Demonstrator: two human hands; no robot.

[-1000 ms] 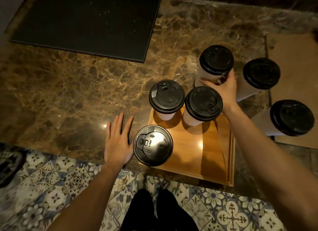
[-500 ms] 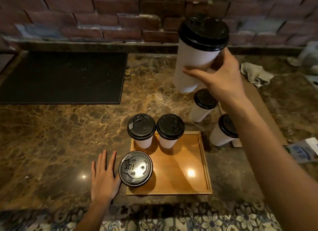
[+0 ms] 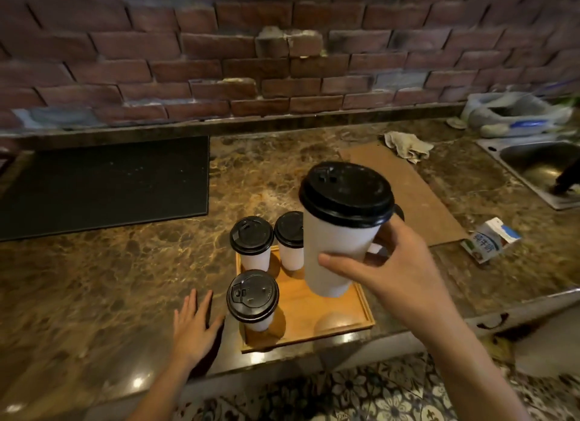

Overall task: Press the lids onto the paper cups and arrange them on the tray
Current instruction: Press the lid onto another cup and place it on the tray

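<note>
You are holding a lidded paper cup over the tray in your right hand.
Your right hand is wrapping its thumb and fingers round the white wall below the black lid, carrying the cup upright above the tray's right half, beside the three lidded cups standing at its left and far sides. Your left hand is lying flat on the counter, fingers spread, just left of the tray and the nearest cup, gripping nothing.

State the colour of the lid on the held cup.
Black: the lid on the white cup, best in head view.
</note>
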